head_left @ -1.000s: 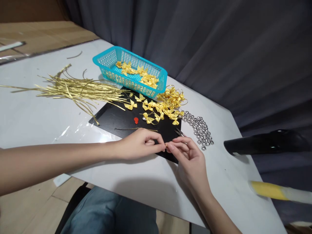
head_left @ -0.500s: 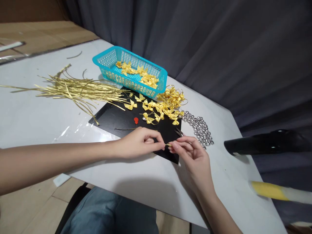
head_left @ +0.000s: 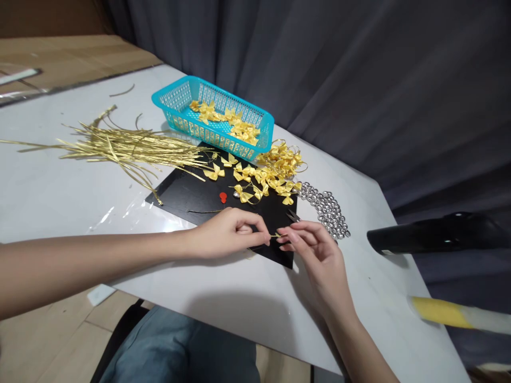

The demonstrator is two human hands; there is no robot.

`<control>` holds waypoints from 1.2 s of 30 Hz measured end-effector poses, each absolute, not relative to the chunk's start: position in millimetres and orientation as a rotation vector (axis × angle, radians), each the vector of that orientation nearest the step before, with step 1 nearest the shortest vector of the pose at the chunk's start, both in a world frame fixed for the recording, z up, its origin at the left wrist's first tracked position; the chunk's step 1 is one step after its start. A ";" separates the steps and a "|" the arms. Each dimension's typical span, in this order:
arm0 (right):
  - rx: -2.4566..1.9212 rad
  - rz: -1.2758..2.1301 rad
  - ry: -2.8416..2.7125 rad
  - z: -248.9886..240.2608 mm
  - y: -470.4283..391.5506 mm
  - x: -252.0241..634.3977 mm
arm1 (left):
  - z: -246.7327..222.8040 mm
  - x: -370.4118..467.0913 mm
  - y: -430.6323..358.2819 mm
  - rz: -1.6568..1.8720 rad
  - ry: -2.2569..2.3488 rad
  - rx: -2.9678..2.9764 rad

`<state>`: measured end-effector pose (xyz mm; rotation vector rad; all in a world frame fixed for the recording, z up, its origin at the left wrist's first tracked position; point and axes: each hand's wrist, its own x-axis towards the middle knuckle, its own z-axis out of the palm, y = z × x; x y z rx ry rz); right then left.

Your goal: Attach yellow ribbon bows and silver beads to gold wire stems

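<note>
Between thumb and forefinger, my left hand (head_left: 233, 233) pinches a thin gold cord (head_left: 275, 235) over the front of a black mat (head_left: 175, 191). The cord's other end is between the fingertips of my right hand (head_left: 315, 247), just to the right. Beyond my hands, several yellow ribbon bows (head_left: 255, 178) lie on the mat. A red piece (head_left: 223, 197) with a dark thin strand sits behind my left hand. Scissor tips (head_left: 293, 216) stick out behind my right fingers; the rest of the scissors is hidden.
A turquoise basket (head_left: 157, 99) holding yellow bows stands at the back. Left of it lies a bundle of gold cords (head_left: 136, 149). Silver beads (head_left: 327, 213) are spread to the right of the mat. A black cylindrical object (head_left: 423, 234) juts in over the table's right side.
My right fingertips have shifted slightly right along the cord, so a little more of it shows between my hands. My left hand has stayed in place.
</note>
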<state>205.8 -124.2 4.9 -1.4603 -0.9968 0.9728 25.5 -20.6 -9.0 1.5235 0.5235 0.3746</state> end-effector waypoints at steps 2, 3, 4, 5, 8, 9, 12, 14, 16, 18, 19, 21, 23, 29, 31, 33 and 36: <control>-1.431 1.015 -1.066 3.1 -124.3 204.4 | -8.8 25.6 -20.4 0.382 0.514 1.517; -1.413 1.030 -1.104 2.0 -124.4 203.2 | -8.8 25.5 -20.2 0.383 0.511 1.514; -1.397 1.034 -1.141 0.8 -124.5 201.7 | -8.8 25.4 -20.2 0.383 0.511 1.511; -1.386 1.022 -1.177 -0.4 -124.7 200.2 | -8.9 25.2 -20.1 0.381 0.510 1.511; -1.375 0.924 -1.259 -2.8 -125.4 196.6 | -9.2 24.7 -20.2 0.377 0.513 1.511; -1.375 0.895 -1.276 -3.1 -125.7 195.8 | -9.4 24.7 -20.3 0.377 0.513 1.513; -1.378 0.851 -1.294 -3.2 -126.4 194.8 | -10.2 25.2 -20.2 0.377 0.512 1.516; -1.380 0.846 -1.287 -3.2 -126.6 195.0 | -10.9 25.4 -20.0 0.373 0.511 1.509; -1.381 0.842 -1.273 -3.4 -126.6 195.5 | -11.3 25.4 -19.9 0.367 0.514 1.504; -1.388 0.835 -1.263 -3.5 -126.5 196.1 | -11.2 25.2 -20.0 0.361 0.517 1.507; -1.393 0.831 -1.262 -3.5 -126.5 196.4 | -10.9 25.2 -20.1 0.359 0.518 1.509; -1.404 0.823 -1.262 -3.3 -126.6 196.9 | -9.9 25.3 -20.5 0.357 0.522 1.513; -1.408 0.814 -1.265 -2.8 -126.8 197.5 | -8.8 25.6 -20.7 0.364 0.535 1.512; -1.413 0.773 -1.288 -1.4 -127.0 198.8 | -9.6 25.2 -18.8 0.380 0.563 1.511; -1.418 0.765 -1.295 -0.9 -126.8 199.1 | -11.0 24.8 -17.5 0.387 0.569 1.517; -1.418 0.757 -1.300 -0.2 -126.6 199.5 | -11.4 24.5 -16.4 0.387 0.578 1.536; -1.418 0.749 -1.311 0.8 -126.4 199.9 | -8.3 23.4 -15.9 0.459 0.621 1.623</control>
